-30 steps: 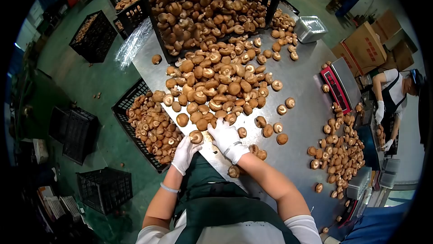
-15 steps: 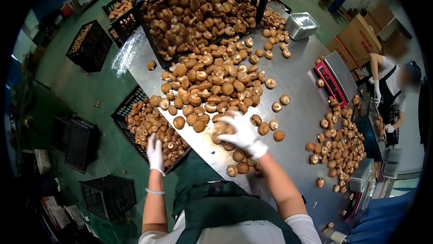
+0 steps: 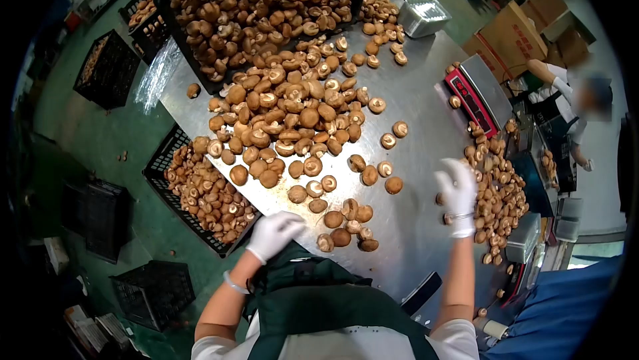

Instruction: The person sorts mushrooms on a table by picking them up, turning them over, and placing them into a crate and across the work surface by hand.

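Note:
My left hand, in a white glove, is at the table's near-left edge, just right of a black crate of mushrooms. Its fingers are loosely bent and apart, and no mushroom shows in them. Over on the right, my gloved right hand is at the left side of a spread of brown mushrooms, thumb and fingers apart. A couple of mushrooms show beside its palm. Between the hands lie several loose mushrooms. Beyond them is a large mushroom heap.
A tipped black crate full of mushrooms stands at the table's far end. A clear plastic tub stack and a red scale are on the metal table. A co-worker is at the right. More crates stand on the floor.
My right hand has moved right from the near mushrooms to the right-hand spread. My left hand has left the crate for the table edge. The view has shifted slightly.

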{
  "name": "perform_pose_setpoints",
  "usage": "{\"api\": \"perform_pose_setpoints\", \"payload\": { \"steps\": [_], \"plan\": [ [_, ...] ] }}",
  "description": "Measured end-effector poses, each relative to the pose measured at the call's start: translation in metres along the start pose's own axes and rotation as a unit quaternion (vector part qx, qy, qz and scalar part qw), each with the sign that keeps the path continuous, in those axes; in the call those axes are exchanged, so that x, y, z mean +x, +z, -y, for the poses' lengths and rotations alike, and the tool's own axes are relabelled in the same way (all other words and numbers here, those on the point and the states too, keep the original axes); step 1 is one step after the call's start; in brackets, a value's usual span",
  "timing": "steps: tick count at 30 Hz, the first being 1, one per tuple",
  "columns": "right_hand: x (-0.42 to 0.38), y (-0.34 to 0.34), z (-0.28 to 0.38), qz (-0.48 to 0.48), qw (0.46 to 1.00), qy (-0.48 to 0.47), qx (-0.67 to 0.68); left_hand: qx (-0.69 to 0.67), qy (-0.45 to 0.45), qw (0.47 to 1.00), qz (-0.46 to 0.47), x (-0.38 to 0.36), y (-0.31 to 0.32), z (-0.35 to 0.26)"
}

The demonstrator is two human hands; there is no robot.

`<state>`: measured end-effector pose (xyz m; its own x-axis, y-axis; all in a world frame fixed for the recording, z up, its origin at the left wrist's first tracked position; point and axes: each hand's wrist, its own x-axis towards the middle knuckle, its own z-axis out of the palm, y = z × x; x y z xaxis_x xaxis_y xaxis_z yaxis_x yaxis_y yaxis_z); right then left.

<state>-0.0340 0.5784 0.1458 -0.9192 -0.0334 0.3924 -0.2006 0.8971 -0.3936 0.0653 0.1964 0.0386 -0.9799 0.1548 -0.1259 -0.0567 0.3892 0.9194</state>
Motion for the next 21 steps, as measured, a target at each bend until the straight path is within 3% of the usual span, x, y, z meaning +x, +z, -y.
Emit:
{"api": "perform_pose_setpoints", "payload": {
  "steps": [1,3,4,5,6,7,9,10,11,12,13,15,17,19,20,21],
  "plan": [
    [-0.011,0.023,0.034,0.011,0.998,-0.051,0.035,0.067,0.036,0.995,0.061,0.002,0.015,-0.009],
    [-0.038,0.075,0.076,0.148,0.980,-0.126,0.035,0.272,0.150,0.940,0.141,0.006,0.046,-0.007],
    [-0.041,0.087,0.105,0.344,0.929,-0.119,-0.073,0.290,0.146,0.931,0.166,0.005,0.060,0.001],
    [-0.072,0.120,0.099,0.259,0.943,-0.208,-0.031,0.306,0.142,0.922,0.189,0.004,0.069,0.008],
    [-0.089,0.140,0.103,0.268,0.921,-0.258,-0.117,0.304,0.127,0.925,0.192,0.003,0.071,0.010],
    [-0.102,0.163,0.097,0.324,0.920,-0.208,-0.077,0.306,0.129,0.923,0.194,0.002,0.069,0.014],
    [-0.095,0.153,0.090,0.298,0.927,-0.227,-0.007,0.102,0.074,0.976,0.175,-0.002,0.056,0.028],
    [-0.090,0.145,0.087,0.276,0.941,-0.180,0.080,0.014,-0.077,0.963,0.259,-0.002,0.039,0.018],
    [-0.086,0.137,0.083,0.252,0.944,-0.130,0.167,-0.103,-0.116,0.950,0.271,-0.004,0.034,0.026],
    [-0.076,0.119,0.082,0.292,0.919,-0.044,0.261,-0.254,-0.150,0.922,0.250,-0.006,0.031,0.028],
    [-0.076,0.112,0.073,0.317,0.866,0.077,0.379,-0.399,-0.180,0.871,0.222,-0.010,0.029,0.030],
    [-0.072,0.100,0.056,0.292,0.774,0.215,0.519,-0.440,-0.192,0.852,0.210,-0.014,0.015,0.029],
    [-0.068,0.090,0.055,0.202,0.562,0.337,0.728,-0.498,-0.198,0.834,0.133,-0.021,-0.010,0.015],
    [-0.060,0.094,0.058,0.166,0.544,0.363,0.738,-0.501,-0.162,0.849,0.039,-0.033,-0.044,0.030],
    [-0.061,0.106,0.048,0.229,0.601,0.366,0.672,-0.474,-0.166,0.864,-0.043,-0.042,-0.062,0.033],
    [-0.061,0.114,0.044,0.288,0.652,0.364,0.599,-0.281,-0.180,0.937,-0.106,-0.049,-0.078,0.048]
  ]
}}
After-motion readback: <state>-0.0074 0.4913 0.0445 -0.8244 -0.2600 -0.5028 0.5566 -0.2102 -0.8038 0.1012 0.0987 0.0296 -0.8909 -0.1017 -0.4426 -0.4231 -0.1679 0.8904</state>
